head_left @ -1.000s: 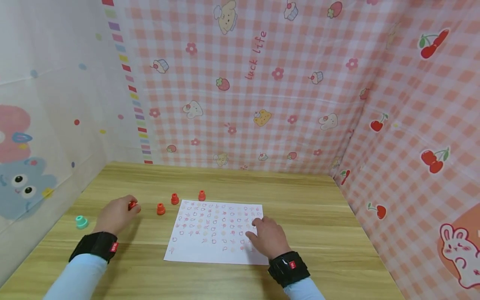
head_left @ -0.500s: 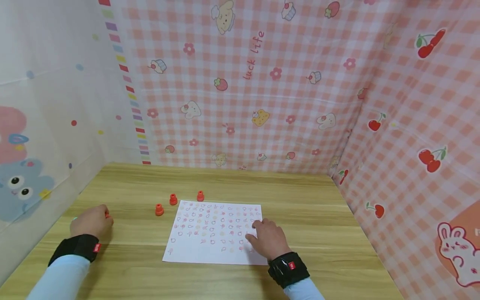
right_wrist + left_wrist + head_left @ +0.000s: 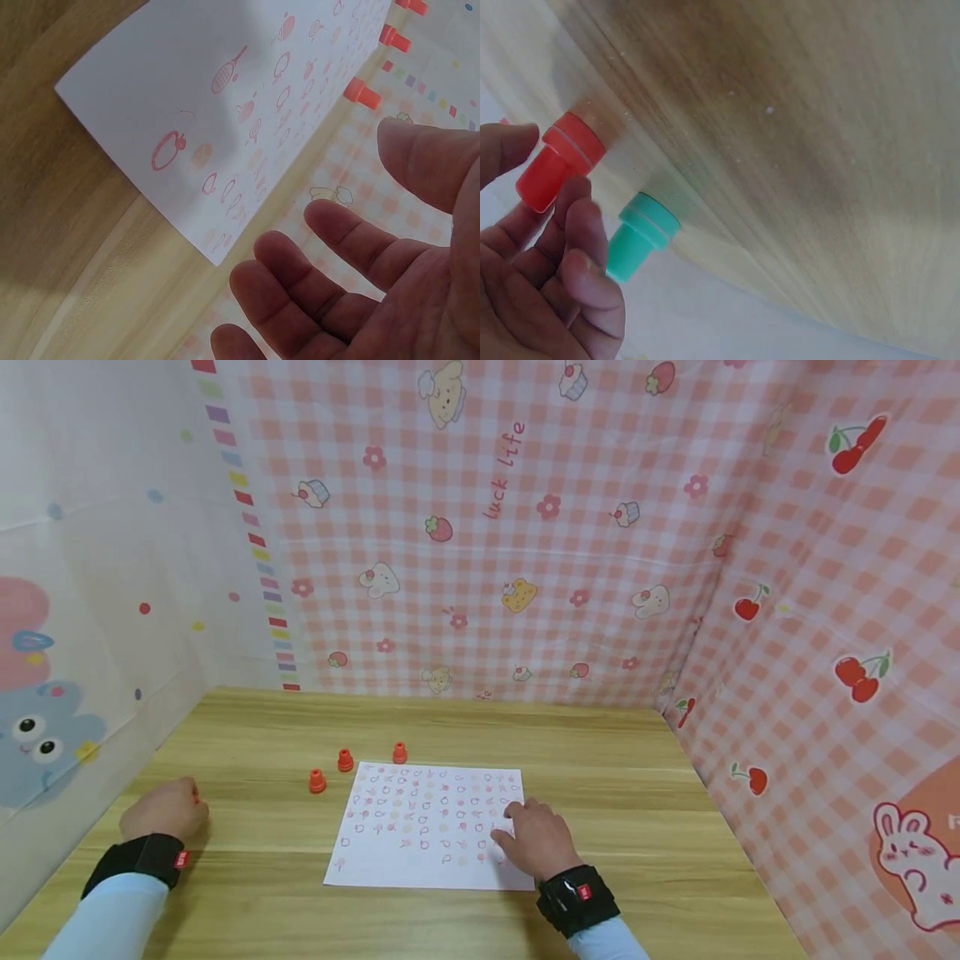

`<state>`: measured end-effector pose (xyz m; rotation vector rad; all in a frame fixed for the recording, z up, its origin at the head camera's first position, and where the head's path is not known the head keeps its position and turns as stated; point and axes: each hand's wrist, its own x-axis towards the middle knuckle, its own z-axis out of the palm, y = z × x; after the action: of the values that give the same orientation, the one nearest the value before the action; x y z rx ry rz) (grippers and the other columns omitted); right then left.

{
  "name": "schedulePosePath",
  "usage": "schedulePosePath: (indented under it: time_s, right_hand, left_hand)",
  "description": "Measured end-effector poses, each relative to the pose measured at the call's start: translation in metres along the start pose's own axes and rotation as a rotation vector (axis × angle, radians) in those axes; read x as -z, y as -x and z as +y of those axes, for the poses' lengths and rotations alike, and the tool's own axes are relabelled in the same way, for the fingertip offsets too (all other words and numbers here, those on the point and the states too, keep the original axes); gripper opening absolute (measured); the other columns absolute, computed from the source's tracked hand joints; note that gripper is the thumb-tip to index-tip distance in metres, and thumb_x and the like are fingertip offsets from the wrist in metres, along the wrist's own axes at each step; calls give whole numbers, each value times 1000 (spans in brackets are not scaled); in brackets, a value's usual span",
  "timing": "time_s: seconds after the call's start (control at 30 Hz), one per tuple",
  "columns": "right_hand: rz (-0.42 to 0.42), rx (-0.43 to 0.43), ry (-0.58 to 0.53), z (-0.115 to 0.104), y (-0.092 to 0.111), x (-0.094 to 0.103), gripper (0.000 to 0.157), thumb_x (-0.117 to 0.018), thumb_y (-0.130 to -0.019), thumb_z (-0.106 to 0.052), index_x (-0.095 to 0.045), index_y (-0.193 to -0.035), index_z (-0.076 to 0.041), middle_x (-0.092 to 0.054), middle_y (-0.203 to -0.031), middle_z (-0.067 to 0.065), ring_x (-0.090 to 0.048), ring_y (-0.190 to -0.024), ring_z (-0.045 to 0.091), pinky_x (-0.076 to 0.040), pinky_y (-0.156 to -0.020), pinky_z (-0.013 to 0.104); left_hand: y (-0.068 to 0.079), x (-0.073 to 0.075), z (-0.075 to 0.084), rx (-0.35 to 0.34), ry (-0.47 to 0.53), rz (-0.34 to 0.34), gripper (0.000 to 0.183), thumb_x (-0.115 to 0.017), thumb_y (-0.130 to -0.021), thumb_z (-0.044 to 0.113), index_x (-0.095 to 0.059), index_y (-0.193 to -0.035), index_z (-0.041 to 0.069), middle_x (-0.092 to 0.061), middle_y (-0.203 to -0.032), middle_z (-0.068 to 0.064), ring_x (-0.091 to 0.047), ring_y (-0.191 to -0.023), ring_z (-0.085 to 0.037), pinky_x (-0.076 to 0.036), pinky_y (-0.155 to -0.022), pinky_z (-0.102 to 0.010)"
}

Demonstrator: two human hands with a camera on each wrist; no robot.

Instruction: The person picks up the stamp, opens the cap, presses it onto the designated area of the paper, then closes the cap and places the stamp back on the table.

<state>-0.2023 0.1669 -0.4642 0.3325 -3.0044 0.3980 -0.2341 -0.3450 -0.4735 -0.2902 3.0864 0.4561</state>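
A red stamp [image 3: 559, 161] stands wide end down on the wooden table, beside a green stamp [image 3: 641, 234]. My left hand [image 3: 165, 810] is around the red stamp at the table's left side. In the left wrist view its thumb [image 3: 506, 150] lies just apart from the stamp, and its loosely bent fingers overlap the narrow part. The head view hides the green stamp behind this hand. My right hand [image 3: 538, 839], relaxed and holding nothing, is at the right edge of a white paper [image 3: 375, 868] printed with small pink, red and orange pictures.
Three more red stamps stand near the paper's upper left: one leftmost stamp [image 3: 317, 781], a middle stamp [image 3: 345, 760] and a back stamp [image 3: 400, 752]. Patterned cloth [image 3: 465, 635] walls in the table [image 3: 585, 735] at the back and on both sides.
My left hand has carried the red stamp left and toward me, to beside the green stamp, and its thumb now stands apart from it. My right hand has stayed by the paper.
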Motion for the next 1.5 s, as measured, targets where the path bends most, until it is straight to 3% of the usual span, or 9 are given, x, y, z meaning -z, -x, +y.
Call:
schedulePosePath:
  time_s: [0.13,0.23,0.4,0.6,0.7,1.17,1.5]
  right_hand:
    - [-17,-13,-3,-1,0,-1,35,-74,-87,-36,-69,-105,-6,-58,-87,8,-53,-77,24,-46,-70,43]
    - [-31,-26,-3,-2,0,-1,36,-74,-87,-36,-69,-105,-6,-57,-86,7,-51,-76,23,-46,-69,43]
    - [-37,-21,0,-4,0,-1,36,-74,-87,-36,-69,-105,-6,-56,-84,7,-51,-74,23,-45,-69,42]
    - [-42,-31,-8,-5,-1,-1,36,-75,-87,-36,-69,-105,-6,-58,-87,8,-52,-76,24,-46,-70,43]
    - [-51,-41,-9,-5,-1,-2,36,-75,-87,-35,-69,-106,-5,-60,-89,9,-53,-77,24,-46,-72,44]
    - [-45,-44,13,-5,-1,-3,37,-76,-85,-36,-70,-106,-6,-61,-88,9,-54,-77,24,-47,-71,44]
    - [-53,-37,26,-6,-1,-5,37,-76,-85,-37,-70,-105,-6,-60,-86,9,-53,-75,24,-46,-69,43]
  left_hand:
    - [3,3,5,31,5,37,36,-60,-90,20,-54,-105,-12,-62,-88,-28,-60,-76,-41,-47,-62,-54]
    - [5,4,11,17,13,94,41,-58,-91,22,-52,-111,-14,-62,-92,-33,-61,-74,-43,-47,-59,-54]
    - [6,5,21,-23,11,181,35,-58,-91,18,-54,-105,-14,-60,-77,-27,-58,-64,-37,-45,-53,-51]
    - [1,5,36,-97,1,230,37,-62,-91,19,-56,-106,-14,-63,-87,-32,-62,-71,-44,-48,-57,-54]
    - [-2,2,46,-133,-2,224,38,-62,-92,19,-56,-107,-15,-64,-88,-33,-63,-72,-45,-49,-58,-54]
    - [-12,-17,101,-167,19,141,40,-65,-95,23,-58,-112,-12,-66,-96,-30,-64,-79,-40,-52,-70,-54]
    - [-19,-31,126,-185,8,63,46,-67,-95,28,-57,-118,-10,-65,-101,-28,-62,-79,-36,-52,-77,-54]
